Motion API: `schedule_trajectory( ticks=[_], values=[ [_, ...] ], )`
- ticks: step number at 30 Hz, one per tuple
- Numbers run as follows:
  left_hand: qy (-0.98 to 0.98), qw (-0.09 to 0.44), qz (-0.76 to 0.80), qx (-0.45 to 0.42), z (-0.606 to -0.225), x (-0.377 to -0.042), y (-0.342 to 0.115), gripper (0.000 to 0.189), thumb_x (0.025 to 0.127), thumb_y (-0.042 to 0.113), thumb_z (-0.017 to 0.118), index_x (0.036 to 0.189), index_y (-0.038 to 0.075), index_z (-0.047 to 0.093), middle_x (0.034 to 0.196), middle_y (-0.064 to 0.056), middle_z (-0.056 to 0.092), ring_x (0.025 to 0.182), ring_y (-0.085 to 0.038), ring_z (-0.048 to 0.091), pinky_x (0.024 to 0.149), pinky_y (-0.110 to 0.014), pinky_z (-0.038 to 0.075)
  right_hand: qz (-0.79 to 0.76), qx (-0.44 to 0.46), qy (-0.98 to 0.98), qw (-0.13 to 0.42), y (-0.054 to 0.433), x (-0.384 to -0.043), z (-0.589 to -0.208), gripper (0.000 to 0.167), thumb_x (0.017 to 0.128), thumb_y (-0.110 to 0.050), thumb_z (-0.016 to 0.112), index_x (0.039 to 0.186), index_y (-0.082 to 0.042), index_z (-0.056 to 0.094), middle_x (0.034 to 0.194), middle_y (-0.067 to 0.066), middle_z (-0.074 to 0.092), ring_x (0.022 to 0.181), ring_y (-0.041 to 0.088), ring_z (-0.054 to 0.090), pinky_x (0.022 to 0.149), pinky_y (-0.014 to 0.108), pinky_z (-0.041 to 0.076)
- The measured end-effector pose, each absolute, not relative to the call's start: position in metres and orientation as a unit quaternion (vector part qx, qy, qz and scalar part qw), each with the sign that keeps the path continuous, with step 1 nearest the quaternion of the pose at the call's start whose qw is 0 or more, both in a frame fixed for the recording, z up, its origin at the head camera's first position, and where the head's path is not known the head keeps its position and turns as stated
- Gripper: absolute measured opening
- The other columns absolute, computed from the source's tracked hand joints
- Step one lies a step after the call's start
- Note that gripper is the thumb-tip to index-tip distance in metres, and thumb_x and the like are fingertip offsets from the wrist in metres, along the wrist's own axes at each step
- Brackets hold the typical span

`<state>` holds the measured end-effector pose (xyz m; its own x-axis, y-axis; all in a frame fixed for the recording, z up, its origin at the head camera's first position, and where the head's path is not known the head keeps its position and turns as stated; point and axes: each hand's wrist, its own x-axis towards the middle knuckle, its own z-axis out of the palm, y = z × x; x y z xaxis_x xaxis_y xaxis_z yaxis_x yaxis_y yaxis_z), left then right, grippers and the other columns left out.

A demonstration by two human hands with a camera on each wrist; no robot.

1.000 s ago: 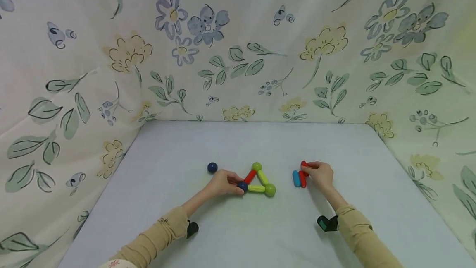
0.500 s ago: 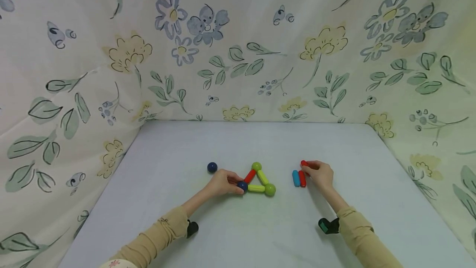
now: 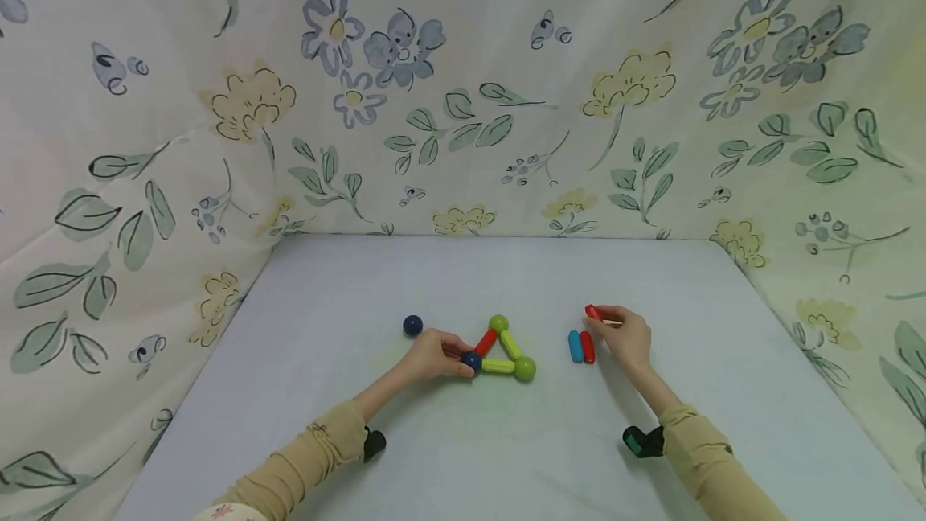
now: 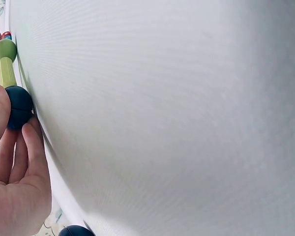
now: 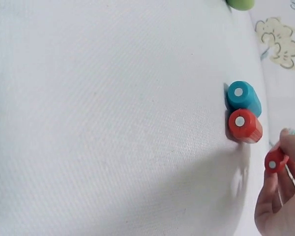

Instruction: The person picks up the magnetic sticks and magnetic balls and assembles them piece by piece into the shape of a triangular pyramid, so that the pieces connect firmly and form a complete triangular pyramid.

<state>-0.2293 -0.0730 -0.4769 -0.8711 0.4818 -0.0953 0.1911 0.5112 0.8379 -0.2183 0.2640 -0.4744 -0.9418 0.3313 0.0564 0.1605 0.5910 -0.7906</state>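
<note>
With thumb and fingers, my left hand (image 3: 434, 356) pinches a dark blue ball (image 4: 19, 108) at the left corner of a flat triangle. That triangle is made of a red rod (image 3: 486, 342), two yellow-green rods (image 3: 499, 366) and two green balls (image 3: 525, 368). Over on the right, my right hand (image 3: 625, 338) pinches a red rod (image 5: 273, 162) between thumb and fingertips; a pale round spot marks its end. Just left of that hand lie a blue rod (image 5: 243, 98) and a second red rod (image 5: 245, 125), side by side and touching.
A loose dark blue ball (image 3: 413, 326) sits behind the left hand. Everything lies on a white table (image 3: 463, 449). A flower-printed cloth (image 3: 463, 63) hangs behind the table and along its sides. Dark wrist devices (image 3: 642, 441) show below both sleeves.
The red rod in my right hand has tilted and lifted slightly away from the two rods beside it. My left hand and the triangle have stayed in place.
</note>
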Motion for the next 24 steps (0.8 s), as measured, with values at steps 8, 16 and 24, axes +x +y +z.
schedule_trajectory(
  ticks=[8,16,24],
  values=[
    [0.852,0.159,0.458,0.197,-0.478,-0.23,-0.074,0.031,0.071,0.014,0.083,0.1,0.005,0.074,0.093,-0.008,0.073,0.08,-0.01,0.065,0.071,-0.021,0.054,0.437,-0.133,-0.886,0.08,0.261,-0.219,-0.471,0.043,0.086,-0.024,0.07,0.12,0.0,0.062,0.116,0.024,0.063,0.095,0.031,0.061,0.06,0.016,0.046],
    [0.853,0.159,0.456,0.2,-0.478,-0.23,-0.074,0.032,0.071,0.015,0.083,0.1,0.005,0.073,0.094,-0.008,0.073,0.08,-0.01,0.065,0.071,-0.02,0.053,0.453,-0.115,-0.883,0.045,0.253,-0.222,-0.466,0.041,0.089,-0.023,0.066,0.123,-0.001,0.061,0.119,0.023,0.061,0.097,0.028,0.054,0.064,0.016,0.046],
    [0.849,0.16,0.46,0.202,-0.478,-0.23,-0.075,0.032,0.072,0.015,0.083,0.1,0.005,0.073,0.095,-0.009,0.073,0.082,-0.012,0.065,0.072,-0.021,0.054,0.487,-0.088,-0.868,0.036,0.24,-0.226,-0.465,0.041,0.09,-0.023,0.066,0.125,-0.002,0.059,0.121,0.021,0.061,0.105,0.03,0.058,0.072,0.013,0.05]
  ],
)
